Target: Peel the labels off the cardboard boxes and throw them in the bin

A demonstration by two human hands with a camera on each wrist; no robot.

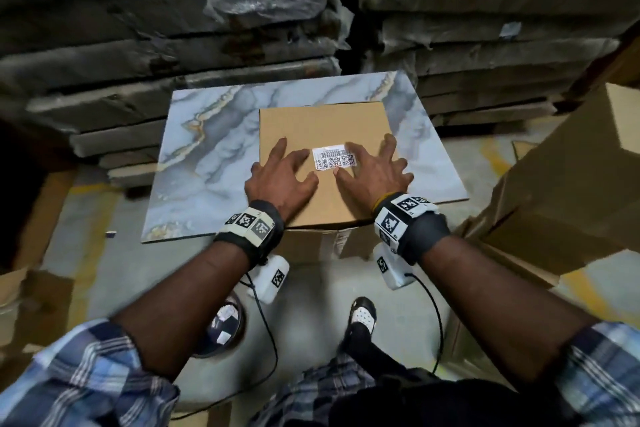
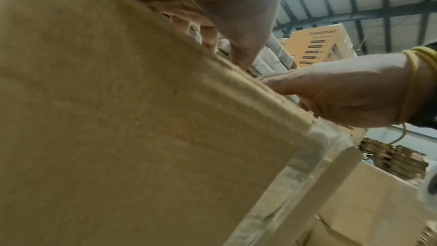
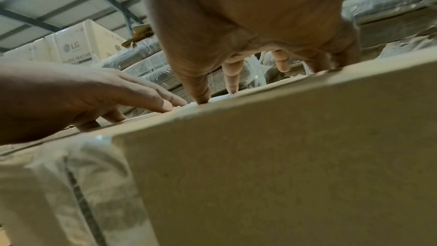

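Stacks of wrapped flat cartons (image 1: 180,55) fill the background. In front, a marbled tile slab (image 1: 207,163) serves as the table, carrying a cardboard box (image 1: 322,121). Both hands rest spread on its top: the left hand (image 1: 280,180) and right hand (image 1: 374,173), each grip wide, holding nothing. Between them lies a white barcode label (image 1: 334,159), its near corner apparently under the right thumb.
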